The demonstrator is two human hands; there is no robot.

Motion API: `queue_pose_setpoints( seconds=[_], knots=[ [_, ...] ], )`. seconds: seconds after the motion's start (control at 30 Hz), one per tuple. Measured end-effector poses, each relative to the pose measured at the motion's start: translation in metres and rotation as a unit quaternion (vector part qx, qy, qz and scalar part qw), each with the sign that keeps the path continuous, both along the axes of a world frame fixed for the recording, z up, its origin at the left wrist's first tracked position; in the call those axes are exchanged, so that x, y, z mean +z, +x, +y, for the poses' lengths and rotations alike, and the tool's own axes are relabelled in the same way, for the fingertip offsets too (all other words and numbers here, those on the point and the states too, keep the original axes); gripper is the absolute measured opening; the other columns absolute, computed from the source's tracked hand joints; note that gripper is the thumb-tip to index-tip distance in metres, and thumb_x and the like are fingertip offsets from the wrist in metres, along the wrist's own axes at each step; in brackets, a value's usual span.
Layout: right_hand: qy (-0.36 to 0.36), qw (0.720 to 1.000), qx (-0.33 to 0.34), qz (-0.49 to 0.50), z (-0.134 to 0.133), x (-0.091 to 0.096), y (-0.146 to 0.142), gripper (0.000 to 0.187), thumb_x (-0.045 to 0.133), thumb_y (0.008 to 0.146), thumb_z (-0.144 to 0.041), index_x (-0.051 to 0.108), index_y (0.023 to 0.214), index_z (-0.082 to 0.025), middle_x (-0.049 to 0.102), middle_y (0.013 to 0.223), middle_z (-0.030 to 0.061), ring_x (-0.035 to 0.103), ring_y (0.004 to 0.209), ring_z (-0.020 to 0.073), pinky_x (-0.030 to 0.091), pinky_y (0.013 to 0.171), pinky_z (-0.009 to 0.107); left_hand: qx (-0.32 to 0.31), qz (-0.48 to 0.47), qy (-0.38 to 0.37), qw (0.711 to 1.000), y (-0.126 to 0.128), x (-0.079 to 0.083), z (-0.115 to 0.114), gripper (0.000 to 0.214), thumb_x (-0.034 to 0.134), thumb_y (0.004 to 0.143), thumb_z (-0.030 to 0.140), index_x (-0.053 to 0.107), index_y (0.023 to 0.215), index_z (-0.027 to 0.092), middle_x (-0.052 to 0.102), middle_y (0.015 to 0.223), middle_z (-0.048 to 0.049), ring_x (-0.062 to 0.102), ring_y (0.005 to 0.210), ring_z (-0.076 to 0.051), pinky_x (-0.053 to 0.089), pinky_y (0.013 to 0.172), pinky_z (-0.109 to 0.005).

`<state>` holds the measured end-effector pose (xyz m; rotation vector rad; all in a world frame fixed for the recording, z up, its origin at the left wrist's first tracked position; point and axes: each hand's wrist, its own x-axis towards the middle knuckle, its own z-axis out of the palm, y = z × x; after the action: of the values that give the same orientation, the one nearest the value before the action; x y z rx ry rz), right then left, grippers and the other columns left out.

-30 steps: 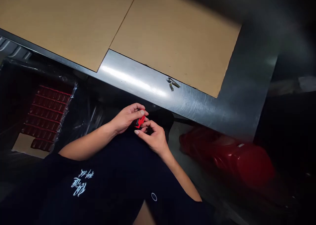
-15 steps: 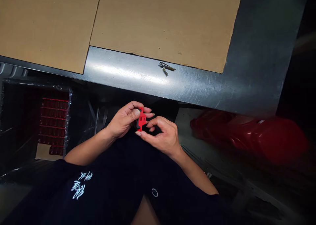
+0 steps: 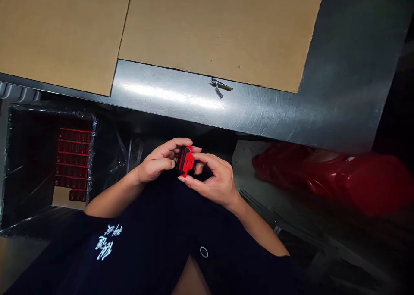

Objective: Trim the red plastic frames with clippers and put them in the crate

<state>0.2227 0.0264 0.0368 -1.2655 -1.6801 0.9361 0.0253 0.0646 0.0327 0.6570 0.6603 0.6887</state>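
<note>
Between my two hands, just in front of the bench edge, is a small red and black plastic part (image 3: 188, 162) with small slots in its red face. My left hand (image 3: 158, 162) grips it from the left, its fingers behind the upper end and the thumb by the black side. From the right, my right hand (image 3: 215, 176) pinches it, thumb at the lower end and index finger near the top. An opened nail clipper (image 3: 221, 87) lies on the metal bench (image 3: 168, 90) beyond my hands.
Cardboard sheets (image 3: 210, 27) cover much of the bench. Down at the left, a plastic-lined box (image 3: 93, 135) holds rows of red parts (image 3: 73, 159). A large glossy red object (image 3: 323, 174), perhaps bagged, sits below the bench at the right.
The part has turned in my hands, so more of its black side shows. My left thumb has drawn back from its face, and my right index finger has moved up along it.
</note>
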Motion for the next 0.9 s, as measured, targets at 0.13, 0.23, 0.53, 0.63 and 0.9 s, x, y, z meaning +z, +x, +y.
queue_pose_setpoints(
  seconds=[0.13,0.23,0.53,0.63,0.9],
  knots=[
    [0.030,1.000,0.007,-0.008,-0.001,-0.003,0.000,0.039,0.084,0.079,-0.036,0.068,0.112,-0.024,0.065,0.066,-0.0034,0.063,0.057,0.0151,0.054,0.061,0.030,-0.039,0.012,0.046,0.998,-0.007,0.002,0.000,0.063,0.067,0.073,0.011,0.062,0.134,0.025,0.067,0.141,-0.0111,0.067,0.126,-0.031,0.052,0.105,-0.043],
    [0.044,0.999,0.014,-0.026,-0.001,-0.004,0.000,0.037,0.082,0.080,-0.034,0.067,0.113,-0.024,0.066,0.066,-0.0029,0.063,0.057,0.0155,0.054,0.060,0.031,-0.057,0.030,0.081,0.995,-0.011,0.002,-0.001,0.065,0.071,0.077,0.016,0.059,0.139,0.027,0.064,0.145,-0.0134,0.066,0.128,-0.032,0.053,0.104,-0.041],
    [0.069,0.997,0.025,-0.030,0.001,-0.003,-0.001,0.034,0.076,0.081,-0.027,0.068,0.115,-0.025,0.066,0.064,-0.0032,0.062,0.056,0.0155,0.055,0.059,0.030,-0.071,0.089,0.117,0.987,-0.012,0.001,-0.005,0.069,0.081,0.078,0.021,0.056,0.141,0.027,0.066,0.137,-0.0132,0.069,0.120,-0.027,0.055,0.105,-0.039],
    [0.078,0.996,0.024,-0.026,0.001,-0.004,-0.002,0.034,0.076,0.081,-0.027,0.068,0.114,-0.025,0.066,0.063,-0.0033,0.062,0.055,0.0154,0.055,0.059,0.031,-0.084,0.108,0.135,0.981,-0.012,0.004,-0.004,0.072,0.081,0.076,0.017,0.055,0.143,0.027,0.067,0.134,-0.0119,0.070,0.117,-0.026,0.055,0.105,-0.037],
    [0.046,0.998,0.030,-0.012,0.001,-0.006,-0.003,0.033,0.078,0.080,-0.031,0.069,0.112,-0.025,0.066,0.063,-0.0030,0.063,0.055,0.0163,0.056,0.063,0.034,-0.091,0.091,0.134,0.983,-0.011,0.004,-0.005,0.076,0.083,0.077,0.023,0.052,0.145,0.026,0.072,0.119,-0.0108,0.071,0.111,-0.025,0.055,0.103,-0.039]
  ],
)
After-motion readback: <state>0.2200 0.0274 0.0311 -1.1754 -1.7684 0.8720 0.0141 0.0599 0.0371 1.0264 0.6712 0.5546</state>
